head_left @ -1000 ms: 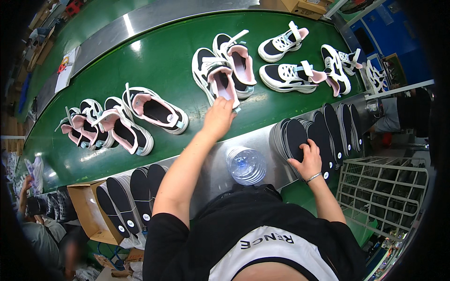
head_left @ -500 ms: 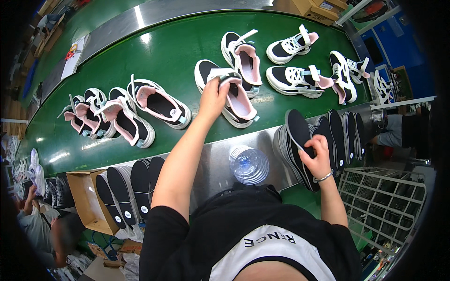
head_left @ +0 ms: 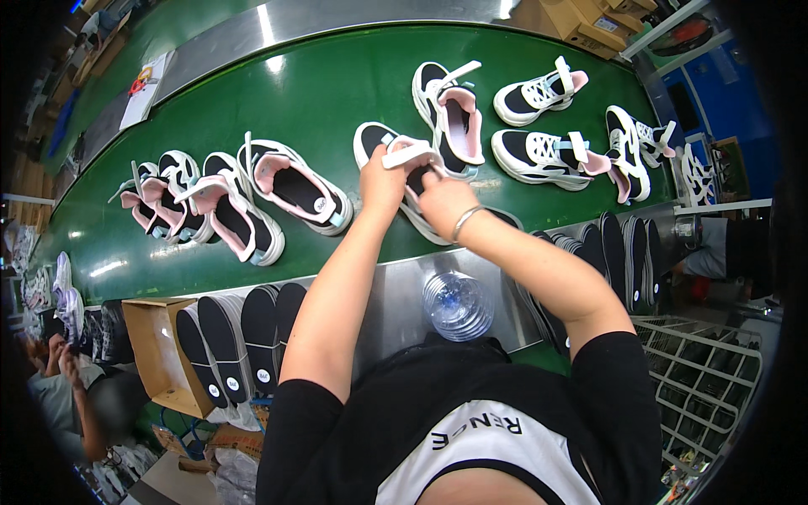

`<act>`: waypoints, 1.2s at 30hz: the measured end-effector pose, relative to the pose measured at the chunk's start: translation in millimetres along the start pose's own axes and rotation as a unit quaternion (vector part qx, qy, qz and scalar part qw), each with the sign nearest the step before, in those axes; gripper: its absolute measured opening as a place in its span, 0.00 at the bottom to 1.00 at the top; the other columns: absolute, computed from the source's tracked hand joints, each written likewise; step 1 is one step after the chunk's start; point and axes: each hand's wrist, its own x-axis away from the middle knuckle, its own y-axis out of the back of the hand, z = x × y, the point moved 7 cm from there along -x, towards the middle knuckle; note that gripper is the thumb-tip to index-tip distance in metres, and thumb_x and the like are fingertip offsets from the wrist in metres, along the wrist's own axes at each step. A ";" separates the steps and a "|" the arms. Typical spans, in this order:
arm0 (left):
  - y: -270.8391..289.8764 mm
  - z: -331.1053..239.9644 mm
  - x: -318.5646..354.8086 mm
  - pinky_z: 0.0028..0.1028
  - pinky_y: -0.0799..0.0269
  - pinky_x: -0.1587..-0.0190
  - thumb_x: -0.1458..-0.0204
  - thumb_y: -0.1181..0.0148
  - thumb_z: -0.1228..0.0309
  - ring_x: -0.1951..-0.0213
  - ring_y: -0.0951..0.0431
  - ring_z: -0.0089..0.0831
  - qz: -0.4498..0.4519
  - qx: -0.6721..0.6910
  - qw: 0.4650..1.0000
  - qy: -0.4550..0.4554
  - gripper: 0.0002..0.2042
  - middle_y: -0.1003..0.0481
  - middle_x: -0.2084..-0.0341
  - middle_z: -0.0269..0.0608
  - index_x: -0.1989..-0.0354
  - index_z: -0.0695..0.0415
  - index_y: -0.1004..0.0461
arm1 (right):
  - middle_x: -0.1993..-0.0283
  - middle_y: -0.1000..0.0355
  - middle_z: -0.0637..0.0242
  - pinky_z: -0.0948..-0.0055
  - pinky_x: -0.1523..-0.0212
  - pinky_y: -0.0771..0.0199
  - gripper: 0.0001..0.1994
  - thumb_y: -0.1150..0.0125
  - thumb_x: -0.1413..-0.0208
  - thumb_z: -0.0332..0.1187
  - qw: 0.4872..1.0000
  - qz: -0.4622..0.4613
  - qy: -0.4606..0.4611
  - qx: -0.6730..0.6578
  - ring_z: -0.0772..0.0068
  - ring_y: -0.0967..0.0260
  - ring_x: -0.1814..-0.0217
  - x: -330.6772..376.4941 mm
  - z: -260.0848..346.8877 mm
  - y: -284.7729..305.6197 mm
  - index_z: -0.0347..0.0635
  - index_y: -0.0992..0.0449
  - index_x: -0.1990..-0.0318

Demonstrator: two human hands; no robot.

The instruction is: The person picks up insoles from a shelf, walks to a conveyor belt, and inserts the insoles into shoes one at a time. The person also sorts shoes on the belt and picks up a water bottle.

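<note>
A black and white sneaker (head_left: 368, 141) with pink lining lies in front of me on the green work surface. At its opening, my left hand (head_left: 385, 183) is closed on the white-strapped tongue, pulling it up. Bent over the same opening is my right hand (head_left: 446, 204), its fingers closed and reaching inside. It appears to grip a black insole (head_left: 507, 218); one end shows behind the wrist, and the hand hides much of the rest. Just beyond stands another sneaker (head_left: 459, 126), close against the first.
Several more sneakers (head_left: 539, 158) stand on the green surface (head_left: 337, 84), right and left. A clear plastic bottle (head_left: 457, 307) stands on the metal edge near me. Bundled insoles (head_left: 261, 337) sit beside an open cardboard box (head_left: 160, 353). A wire rack (head_left: 699, 387) is at right.
My right hand has left the insole stack with an insole and moved left to the sneaker's opening. My left hand stays at the tongue. The view has shifted slightly.
</note>
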 end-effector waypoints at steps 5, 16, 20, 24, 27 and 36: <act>-2.7 -0.4 5.8 0.33 0.33 0.71 0.51 0.54 0.57 0.73 0.26 0.41 -0.027 -0.059 0.997 -0.041 0.17 0.28 0.77 0.50 0.71 0.63 0.34 | 0.60 0.37 0.53 0.66 0.65 0.31 0.07 0.52 0.57 0.29 0.996 -0.033 -0.016 -0.082 0.57 0.33 0.65 -9.7 -6.0 -21.5 0.36 0.29 0.72; -26.6 25.2 2.8 0.32 0.34 0.59 0.70 0.50 0.85 0.61 0.29 0.48 0.022 0.061 0.992 -0.105 0.21 0.31 0.68 0.57 0.62 0.69 0.45 | 0.67 0.32 0.60 0.62 0.60 0.36 0.11 0.46 0.64 0.34 0.993 0.096 -0.062 -0.012 0.62 0.33 0.62 51.4 -26.2 22.5 0.43 0.27 0.70; -18.1 15.3 13.1 0.30 0.34 0.59 0.69 0.50 0.84 0.59 0.29 0.44 0.031 0.074 0.994 -0.071 0.24 0.32 0.65 0.56 0.58 0.68 0.49 | 0.71 0.30 0.62 0.67 0.70 0.31 0.06 0.48 0.62 0.29 0.998 0.056 0.029 0.009 0.63 0.31 0.67 26.7 -4.1 3.9 0.43 0.25 0.75; -8.5 9.4 24.4 0.31 0.35 0.57 0.68 0.50 0.84 0.59 0.30 0.42 0.036 0.049 0.998 -0.018 0.25 0.33 0.64 0.55 0.57 0.66 0.48 | 0.73 0.29 0.58 0.65 0.69 0.31 0.12 0.52 0.54 0.39 0.996 0.054 0.009 -0.068 0.61 0.30 0.70 -10.8 -8.1 -32.9 0.42 0.26 0.75; -8.9 17.0 23.4 0.28 0.36 0.57 0.70 0.46 0.80 0.60 0.32 0.38 0.040 0.065 0.996 -0.043 0.29 0.35 0.63 0.50 0.53 0.64 0.49 | 0.74 0.29 0.58 0.66 0.64 0.32 0.17 0.56 0.51 0.45 0.989 0.096 -0.012 -0.115 0.59 0.31 0.69 -21.8 -11.2 -48.9 0.43 0.26 0.72; -6.4 19.2 23.5 0.30 0.35 0.58 0.68 0.49 0.83 0.61 0.30 0.41 0.026 0.050 0.998 -0.028 0.25 0.32 0.66 0.51 0.57 0.63 0.47 | 0.49 0.39 0.66 0.70 0.45 0.50 0.16 0.50 0.59 0.39 0.953 0.295 0.048 0.045 0.69 0.51 0.41 -33.8 5.2 -51.7 0.50 0.30 0.59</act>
